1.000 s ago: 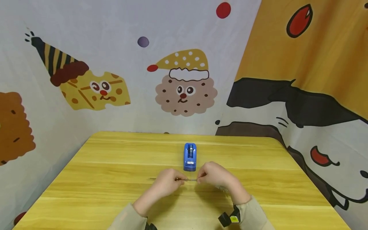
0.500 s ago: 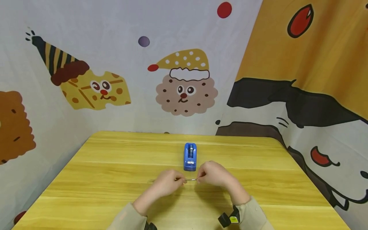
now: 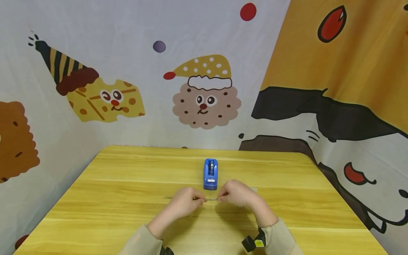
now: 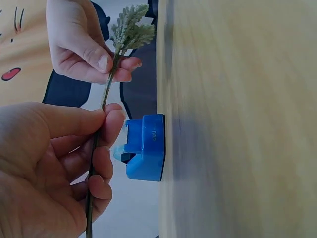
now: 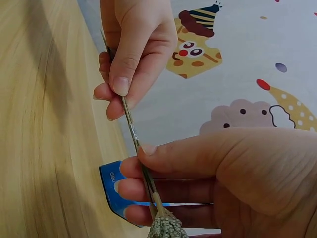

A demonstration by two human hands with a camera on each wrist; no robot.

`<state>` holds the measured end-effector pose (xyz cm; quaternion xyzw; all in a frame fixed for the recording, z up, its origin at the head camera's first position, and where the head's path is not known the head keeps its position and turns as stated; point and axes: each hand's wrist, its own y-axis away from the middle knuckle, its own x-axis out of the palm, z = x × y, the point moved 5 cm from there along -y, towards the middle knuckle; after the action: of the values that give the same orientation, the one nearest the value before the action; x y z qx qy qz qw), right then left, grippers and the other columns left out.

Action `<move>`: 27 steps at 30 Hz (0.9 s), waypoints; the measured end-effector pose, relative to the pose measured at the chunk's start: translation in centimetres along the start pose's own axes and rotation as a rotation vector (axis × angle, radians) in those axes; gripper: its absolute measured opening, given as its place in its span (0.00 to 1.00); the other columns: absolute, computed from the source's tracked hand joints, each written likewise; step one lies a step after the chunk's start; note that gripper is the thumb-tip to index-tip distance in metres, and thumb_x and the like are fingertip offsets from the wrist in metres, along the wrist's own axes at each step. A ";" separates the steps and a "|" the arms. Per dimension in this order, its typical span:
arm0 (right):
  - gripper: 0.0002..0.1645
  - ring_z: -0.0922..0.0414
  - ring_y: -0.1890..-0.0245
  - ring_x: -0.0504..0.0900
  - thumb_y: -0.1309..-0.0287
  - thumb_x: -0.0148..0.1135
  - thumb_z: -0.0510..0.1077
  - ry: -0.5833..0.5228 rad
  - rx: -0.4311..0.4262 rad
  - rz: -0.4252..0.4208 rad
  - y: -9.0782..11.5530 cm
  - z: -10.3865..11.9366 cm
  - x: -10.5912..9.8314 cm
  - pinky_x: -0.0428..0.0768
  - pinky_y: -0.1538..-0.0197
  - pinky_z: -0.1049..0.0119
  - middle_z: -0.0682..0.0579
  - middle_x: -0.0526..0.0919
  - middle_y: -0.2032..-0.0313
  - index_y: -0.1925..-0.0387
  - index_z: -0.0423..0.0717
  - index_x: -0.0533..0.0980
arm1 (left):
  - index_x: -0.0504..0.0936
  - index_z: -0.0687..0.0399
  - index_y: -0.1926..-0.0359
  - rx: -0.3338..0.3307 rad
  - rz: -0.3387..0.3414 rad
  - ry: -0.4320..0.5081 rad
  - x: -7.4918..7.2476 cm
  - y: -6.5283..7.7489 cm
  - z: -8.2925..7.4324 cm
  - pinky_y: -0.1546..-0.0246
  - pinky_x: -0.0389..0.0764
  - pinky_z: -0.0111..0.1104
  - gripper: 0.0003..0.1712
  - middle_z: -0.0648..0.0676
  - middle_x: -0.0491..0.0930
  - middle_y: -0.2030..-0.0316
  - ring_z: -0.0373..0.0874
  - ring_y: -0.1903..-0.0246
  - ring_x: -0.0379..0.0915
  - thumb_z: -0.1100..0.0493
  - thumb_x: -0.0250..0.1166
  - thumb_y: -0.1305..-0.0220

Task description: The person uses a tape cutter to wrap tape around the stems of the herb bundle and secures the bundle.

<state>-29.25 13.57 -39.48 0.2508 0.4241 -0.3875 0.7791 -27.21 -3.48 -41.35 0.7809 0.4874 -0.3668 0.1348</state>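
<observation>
A thin bunch of stems (image 5: 128, 116) with pale green, grainy flower heads (image 4: 132, 29) spans my two hands above the table. Clear shiny tape (image 5: 133, 132) wraps the stems between the hands. My left hand (image 3: 186, 202) pinches the stems on the left with thumb and forefinger, other fingers curled around them; the bare ends (image 3: 167, 197) stick out past it. My right hand (image 3: 236, 193) pinches the stems closer to the flower heads, thumb on top. In the head view that hand mostly hides the heads.
A blue tape dispenser (image 3: 210, 174) stands on the wooden table (image 3: 134, 177) just beyond my hands, its roll at the far end. Behind the table's back edge hangs a cloth (image 3: 127, 63) printed with cartoon figures.
The bunch appears to have turned in my fingers: the flower heads showed below the right wrist, then were hidden, and now peek out above and below it. Both hands have stayed nearly in place.
</observation>
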 end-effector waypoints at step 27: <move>0.08 0.63 0.78 0.75 0.47 0.68 0.35 -0.090 -0.019 -0.029 -0.4 -0.7 0.5 0.77 0.73 0.67 0.60 0.80 0.78 0.78 0.48 0.81 | 0.88 0.57 0.58 -0.035 -0.017 0.030 -0.1 -0.1 0.6 0.88 0.62 0.25 0.10 0.55 0.86 0.63 0.34 0.88 0.58 0.66 0.62 0.38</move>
<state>-29.69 13.65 -40.29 0.2196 0.3957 -0.4058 0.7940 -27.53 -3.81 -41.69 0.7796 0.5025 -0.3473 0.1380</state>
